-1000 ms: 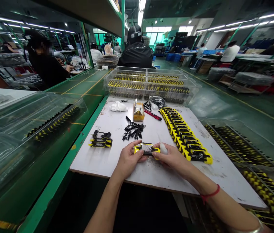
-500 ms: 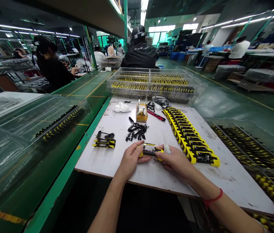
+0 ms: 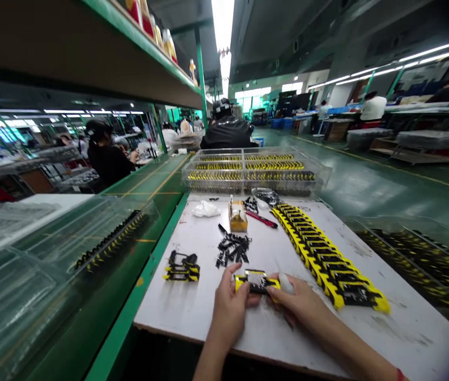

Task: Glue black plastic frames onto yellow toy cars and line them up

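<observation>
Between both hands, above the front of the white board, is a yellow-and-black plastic part. My left hand is closed on its left end, thumb on the near side. My right hand grips the right end and also has a small whitish bulb-shaped tool with a thin tip tucked in it. Small loose black pieces lie in a heap just beyond the hands. To the right runs a long row of similar yellow-and-black parts; a small stack of them sits at the left.
The white board carries an open yellowish box, a red-and-black cutter, crumpled white material and a black bag. Clear trays of parts stand behind. A green bench runs along the left. People sit farther off.
The view has tilted up and shifted, so the board and hands appear lower. Both hands keep hold of the yellow-and-black part, with the whitish tool still in the right hand.
</observation>
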Motion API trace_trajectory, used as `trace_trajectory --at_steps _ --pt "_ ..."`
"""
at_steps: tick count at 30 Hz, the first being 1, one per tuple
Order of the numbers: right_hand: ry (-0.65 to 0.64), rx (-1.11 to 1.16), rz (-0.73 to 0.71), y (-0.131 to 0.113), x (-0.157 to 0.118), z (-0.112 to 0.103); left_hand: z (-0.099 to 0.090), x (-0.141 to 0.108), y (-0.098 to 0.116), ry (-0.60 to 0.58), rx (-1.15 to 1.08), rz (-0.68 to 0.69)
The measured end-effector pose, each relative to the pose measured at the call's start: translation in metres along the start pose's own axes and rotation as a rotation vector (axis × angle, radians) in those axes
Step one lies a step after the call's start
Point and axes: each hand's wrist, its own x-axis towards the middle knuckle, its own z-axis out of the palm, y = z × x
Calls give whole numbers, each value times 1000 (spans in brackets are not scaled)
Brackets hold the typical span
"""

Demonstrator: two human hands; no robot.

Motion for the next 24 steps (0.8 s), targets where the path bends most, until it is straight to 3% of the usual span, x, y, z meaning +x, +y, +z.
trace_trajectory --at_steps 4,8,13,19,24 --pt "72 83 4 7 2 4 4 -3 0 87 340 130" --pt "67 150 -8 14 1 2 13 -9 -2 291 742 470" --pt "18 174 -23 24 8 0 24 -12 -14 196 1097 940" --pt "107 162 101 29 16 -1 30 -2 -24 243 1308 1128" --pt "47 118 117 29 25 -6 29 9 -32 276 1403 1062"
